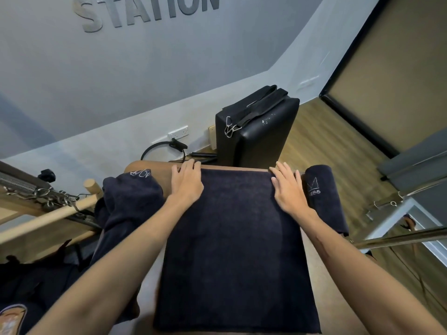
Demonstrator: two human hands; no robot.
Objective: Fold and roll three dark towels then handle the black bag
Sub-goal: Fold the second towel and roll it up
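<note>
I have left hand (186,182) and right hand (289,187) flat, fingers straight, on folded towel (232,243); uneven start makes the roll skew, loose.

**A Grey Room with a Wood Floor**

The grey wall (121,76) has big letters (145,13) up high and a white socket (178,134) down low. The wood floor (321,131) runs along the right side. A dark-framed door (391,76) stands far right. A black padded box (261,131) sits by the wall.
</note>
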